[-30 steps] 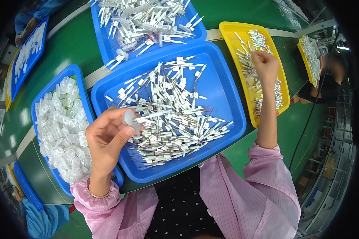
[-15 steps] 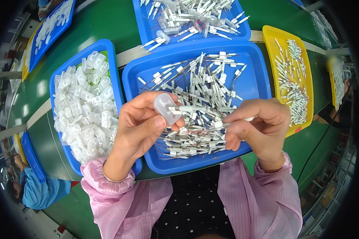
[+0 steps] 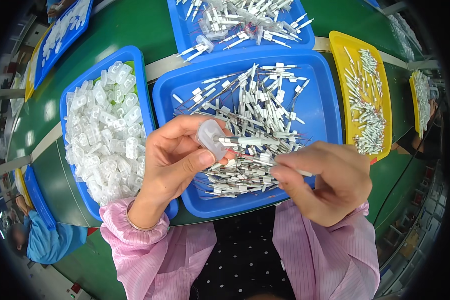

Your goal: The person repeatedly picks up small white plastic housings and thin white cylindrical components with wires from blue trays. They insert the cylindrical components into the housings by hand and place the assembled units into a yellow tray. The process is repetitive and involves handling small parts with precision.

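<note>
Above the blue tray (image 3: 316, 95), the left hand (image 3: 172, 162) held a translucent cap (image 3: 210, 139) between thumb and fingers, a white rod (image 3: 252, 141) jutting from it; the right hand (image 3: 332, 182) pinched a slim piece (image 3: 305, 173); the cap seemed light, stiff, perhaps slippery, best gripped by its edges.

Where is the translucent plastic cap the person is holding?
In the head view, the cap is pinched in the left hand, just left of centre, over the middle blue tray.
</note>
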`<action>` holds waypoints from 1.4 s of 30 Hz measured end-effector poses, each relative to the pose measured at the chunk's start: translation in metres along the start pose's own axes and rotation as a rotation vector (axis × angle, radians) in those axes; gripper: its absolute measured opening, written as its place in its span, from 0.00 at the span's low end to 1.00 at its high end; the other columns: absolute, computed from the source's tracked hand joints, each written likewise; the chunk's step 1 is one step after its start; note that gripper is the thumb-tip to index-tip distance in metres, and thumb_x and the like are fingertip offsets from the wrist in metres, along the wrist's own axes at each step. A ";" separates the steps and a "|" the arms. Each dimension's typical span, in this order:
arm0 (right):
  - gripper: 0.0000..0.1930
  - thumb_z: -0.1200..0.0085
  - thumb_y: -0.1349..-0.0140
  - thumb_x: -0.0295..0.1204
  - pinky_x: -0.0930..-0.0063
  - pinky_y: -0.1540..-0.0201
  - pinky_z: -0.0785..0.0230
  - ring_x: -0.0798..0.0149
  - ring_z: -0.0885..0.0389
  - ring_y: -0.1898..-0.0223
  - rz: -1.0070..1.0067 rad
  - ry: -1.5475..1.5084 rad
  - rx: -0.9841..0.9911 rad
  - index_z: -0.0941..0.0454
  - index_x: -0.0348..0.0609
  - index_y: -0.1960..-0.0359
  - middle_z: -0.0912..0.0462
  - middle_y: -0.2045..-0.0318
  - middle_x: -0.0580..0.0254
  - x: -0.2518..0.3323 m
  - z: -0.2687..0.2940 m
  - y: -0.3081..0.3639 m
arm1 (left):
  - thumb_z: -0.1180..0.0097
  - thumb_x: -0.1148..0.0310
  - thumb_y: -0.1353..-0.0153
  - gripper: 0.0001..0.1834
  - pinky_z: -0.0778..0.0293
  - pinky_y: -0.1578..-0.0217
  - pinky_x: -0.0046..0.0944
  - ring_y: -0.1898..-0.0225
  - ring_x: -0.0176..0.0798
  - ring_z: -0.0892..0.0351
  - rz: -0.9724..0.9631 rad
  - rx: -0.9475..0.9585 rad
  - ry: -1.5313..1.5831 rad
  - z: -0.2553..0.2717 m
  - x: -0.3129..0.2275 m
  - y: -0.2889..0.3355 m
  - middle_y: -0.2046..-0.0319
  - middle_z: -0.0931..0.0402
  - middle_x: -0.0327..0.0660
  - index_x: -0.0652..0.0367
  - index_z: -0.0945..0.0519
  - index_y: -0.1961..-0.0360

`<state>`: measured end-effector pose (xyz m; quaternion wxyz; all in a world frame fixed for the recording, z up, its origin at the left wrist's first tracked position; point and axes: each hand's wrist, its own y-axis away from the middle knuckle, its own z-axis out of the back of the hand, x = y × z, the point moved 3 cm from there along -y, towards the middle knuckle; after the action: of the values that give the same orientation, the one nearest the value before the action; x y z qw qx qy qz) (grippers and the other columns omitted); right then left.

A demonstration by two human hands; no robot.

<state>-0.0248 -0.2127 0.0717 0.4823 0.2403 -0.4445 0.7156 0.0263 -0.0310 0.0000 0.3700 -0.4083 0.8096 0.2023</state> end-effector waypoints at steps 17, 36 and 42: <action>0.07 0.40 0.59 0.16 0.82 0.86 0.39 0.68 0.26 0.88 0.093 0.275 -0.019 0.23 0.33 0.75 0.23 0.85 0.56 0.014 -0.008 -0.001 | 0.47 0.81 0.47 0.17 0.24 0.62 0.36 0.62 0.40 0.22 -0.039 -0.012 -0.026 0.001 0.001 -0.001 0.60 0.27 0.51 0.69 0.31 0.54; 0.04 0.47 0.48 0.16 0.83 0.76 0.27 0.70 0.20 0.75 -0.543 -0.879 -0.139 0.24 0.28 0.69 0.20 0.75 0.54 -0.033 -0.052 0.005 | 0.44 0.79 0.48 0.18 0.26 0.59 0.35 0.63 0.37 0.23 -0.107 -0.125 -0.043 0.003 0.012 0.001 0.61 0.26 0.48 0.69 0.31 0.56; 0.07 0.46 0.48 0.15 0.80 0.73 0.24 0.69 0.20 0.74 -0.354 -0.783 -0.167 0.24 0.26 0.67 0.21 0.75 0.52 -0.039 -0.057 0.007 | 0.43 0.81 0.49 0.17 0.29 0.58 0.34 0.61 0.33 0.25 -0.113 -0.117 -0.062 0.005 0.011 0.002 0.61 0.26 0.45 0.68 0.30 0.57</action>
<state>-0.0099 -0.1830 0.0115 0.4106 0.5260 -0.6021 0.4385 0.0222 -0.0326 -0.0115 0.3812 -0.4676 0.7603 0.2407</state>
